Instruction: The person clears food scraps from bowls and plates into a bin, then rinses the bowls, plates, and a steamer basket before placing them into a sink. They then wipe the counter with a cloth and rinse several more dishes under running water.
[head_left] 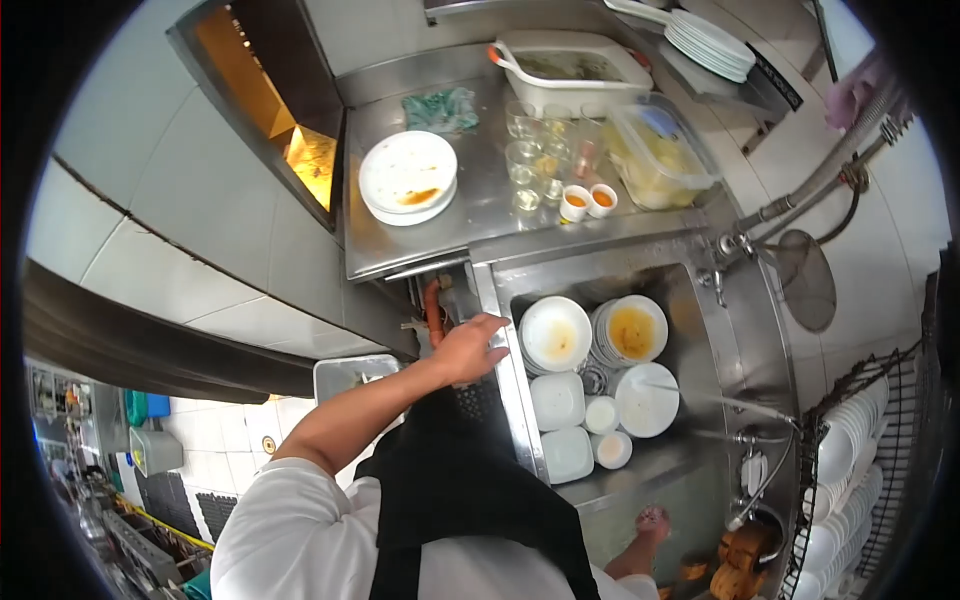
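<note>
My left hand point(472, 350) is at the metal rim of the sink point(488, 290), fingers stretched and thumb apart, holding nothing. Just right of it, inside the basin, stand stacked white plates point(548, 325), a plate with yellow sauce point(640, 325), square white dishes point(557, 402), small white bowls point(612, 450) and a larger white bowl point(655, 405). Low in the view, my right hand point(653, 520) is over the second basin point(615, 515), which looks full of water. Its fingers are small and blurred, and I cannot tell whether they hold anything.
On the steel counter are dirty plates point(405, 170), a green cloth point(440, 110), several glasses point(522, 155), sauce cups point(575, 205), a plastic box point(660, 160) and a white tub point(570, 70). A spray hose point(800, 200) and strainer point(805, 280) hang right, above a dish rack point(850, 470).
</note>
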